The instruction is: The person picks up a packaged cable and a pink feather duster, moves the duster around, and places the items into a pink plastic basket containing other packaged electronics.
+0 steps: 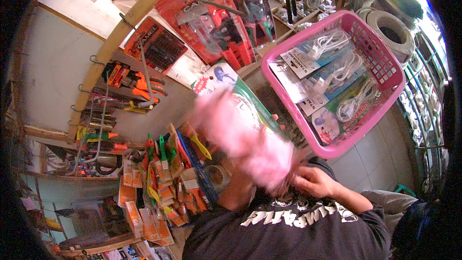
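Observation:
A green and white carded pack [221, 76] with a clear cover and a white coiled item inside lies across the middle of the view. My left hand [277, 122] holds it from beneath; only a few fingertips show past its right edge, and the rest is hidden. A pink cloth [249, 137], blurred by motion, covers much of the pack's lower part. The cloth's near end reaches my right hand [313, 182], which is closed around it by my chest. To the right of the pack sits a pink plastic basket [361, 148] with several packaged white cables [330, 43].
Hooks on a wooden rail [108, 48] carry red tool packs [213, 18] and orange-black gloves [144, 85]. Paint brushes [162, 177] hang at lower left. Coiled cable rolls [391, 32] stand beyond the basket, near a wire rack [426, 115]. Grey floor tiles [375, 148] show below.

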Available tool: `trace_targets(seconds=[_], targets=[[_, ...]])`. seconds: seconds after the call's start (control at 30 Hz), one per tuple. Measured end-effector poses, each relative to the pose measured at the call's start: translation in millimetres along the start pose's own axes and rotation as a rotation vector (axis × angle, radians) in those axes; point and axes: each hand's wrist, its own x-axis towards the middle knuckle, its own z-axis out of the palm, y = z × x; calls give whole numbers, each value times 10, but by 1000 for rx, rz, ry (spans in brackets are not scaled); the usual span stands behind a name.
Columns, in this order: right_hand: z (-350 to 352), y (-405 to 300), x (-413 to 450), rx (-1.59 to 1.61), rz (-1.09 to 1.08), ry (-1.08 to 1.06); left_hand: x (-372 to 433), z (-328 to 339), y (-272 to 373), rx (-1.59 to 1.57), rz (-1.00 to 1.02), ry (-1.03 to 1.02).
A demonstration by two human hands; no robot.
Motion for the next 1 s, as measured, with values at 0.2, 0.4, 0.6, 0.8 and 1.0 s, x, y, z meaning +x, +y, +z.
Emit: trace_targets(seconds=[0.2, 0.4, 0.6, 0.8, 1.0], targets=[[40, -123, -35, 282, 161, 126, -51, -251, 16, -234, 76, -213], [88, 19, -119, 116, -40, 85, -240, -35, 108, -37, 190, 177], [33, -101, -210, -190, -98, -66, -296, 502, 253, 51, 131, 163], [17, 191, -252, -28, 99, 19, -294, -107, 232, -139, 437, 39], [35, 218, -281, -152, 76, 43, -393, -195, 314, 92, 382, 241]])
